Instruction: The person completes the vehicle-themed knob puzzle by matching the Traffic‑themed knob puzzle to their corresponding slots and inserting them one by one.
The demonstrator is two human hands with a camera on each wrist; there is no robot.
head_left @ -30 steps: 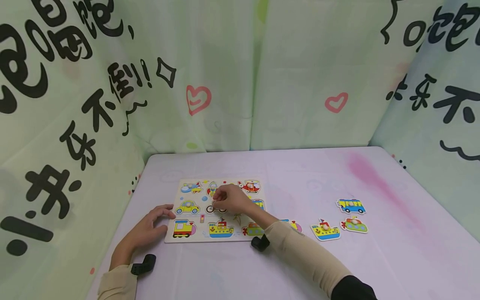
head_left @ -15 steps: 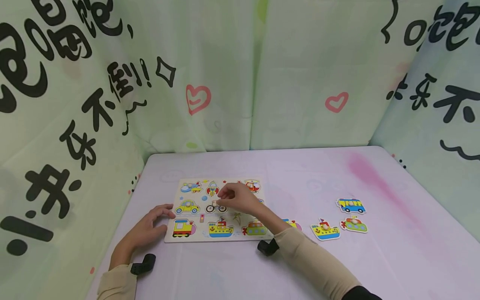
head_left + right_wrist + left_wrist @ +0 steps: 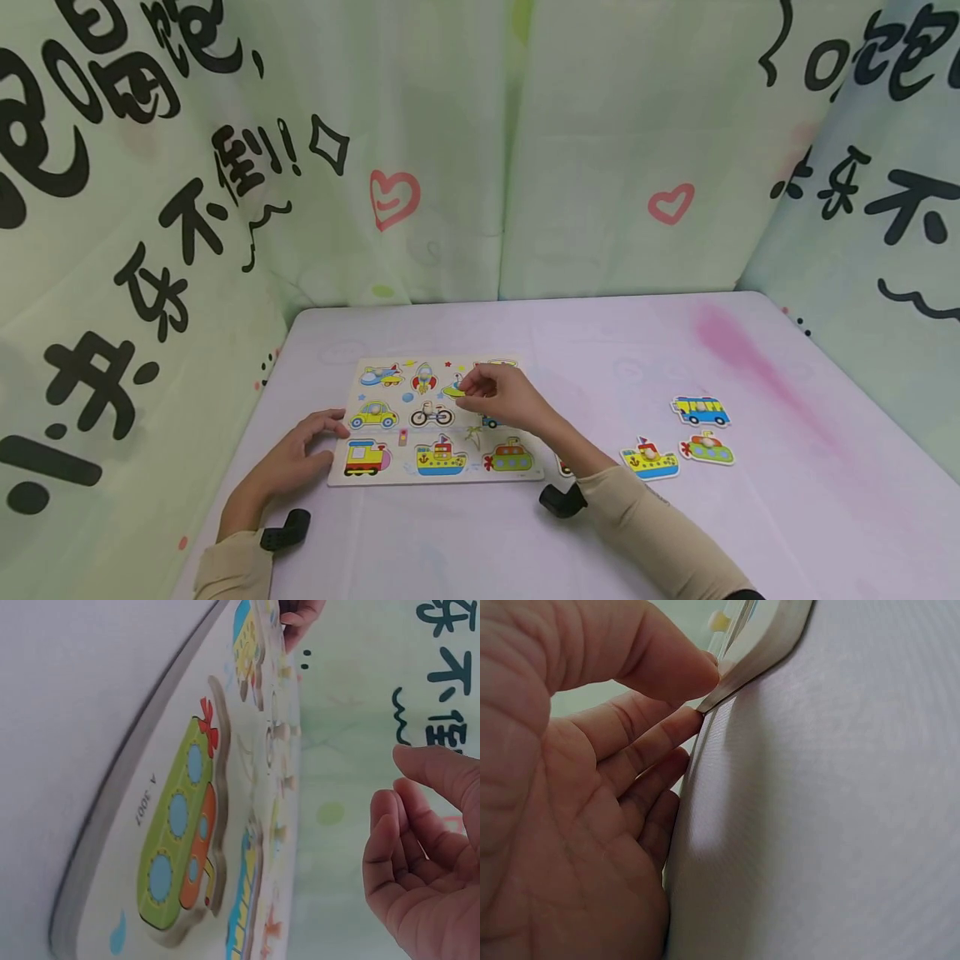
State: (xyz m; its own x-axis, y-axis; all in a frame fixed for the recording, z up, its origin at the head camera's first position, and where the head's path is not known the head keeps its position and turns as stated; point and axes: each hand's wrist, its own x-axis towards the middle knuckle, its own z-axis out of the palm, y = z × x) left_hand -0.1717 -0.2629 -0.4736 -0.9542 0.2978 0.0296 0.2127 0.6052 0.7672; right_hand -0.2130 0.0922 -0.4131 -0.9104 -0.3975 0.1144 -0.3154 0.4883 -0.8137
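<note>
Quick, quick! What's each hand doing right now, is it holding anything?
Left hand: open, fingers touching the left edge of the puzzle board.
Right hand: open, fingers loosely curled, holding nothing.

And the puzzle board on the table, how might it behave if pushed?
The puzzle board looks stiff: its near edge runs straight. Lying flat on the table, it would probably slide rather than roll or tip. The left hand at its side might resist a push that way.
</note>
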